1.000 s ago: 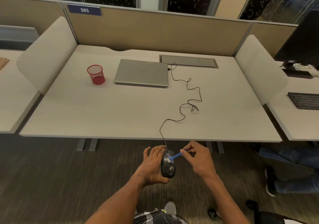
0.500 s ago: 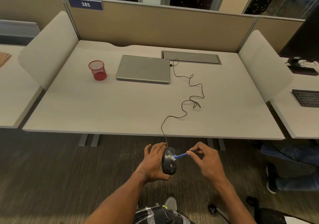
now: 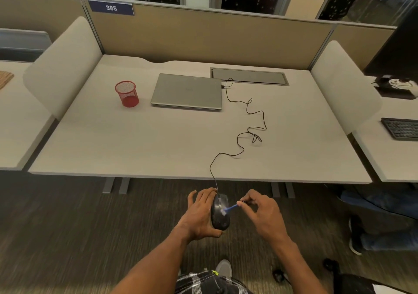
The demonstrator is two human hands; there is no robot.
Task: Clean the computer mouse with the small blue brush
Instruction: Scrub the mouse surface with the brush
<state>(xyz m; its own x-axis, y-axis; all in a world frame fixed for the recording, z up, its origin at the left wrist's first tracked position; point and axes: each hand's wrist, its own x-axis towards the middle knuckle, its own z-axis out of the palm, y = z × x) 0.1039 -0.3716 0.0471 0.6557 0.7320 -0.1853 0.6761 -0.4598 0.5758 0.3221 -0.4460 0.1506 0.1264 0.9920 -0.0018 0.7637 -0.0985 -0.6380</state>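
A black wired computer mouse [image 3: 219,212] is held in front of the desk's near edge, below the desktop, with my left hand [image 3: 200,214] wrapped around its left side and underside. My right hand [image 3: 263,212] pinches the handle of a small blue brush [image 3: 231,208] between thumb and fingers. The brush's pale bristle tip rests on the mouse's top surface, near the middle. The mouse's black cable [image 3: 239,133] runs up over the desk edge in loops to a closed grey laptop [image 3: 187,91].
A red mesh cup [image 3: 127,93] stands left of the laptop on the grey desk [image 3: 135,139]. A cable hatch [image 3: 248,76] lies behind. Curved dividers flank the desk; a keyboard [image 3: 401,128] sits on the right desk. Another person's legs [image 3: 382,221] are at right.
The brush tip has slid down the mouse from its front end to its middle. The view has shifted slightly; both hands stay in front of the desk edge.
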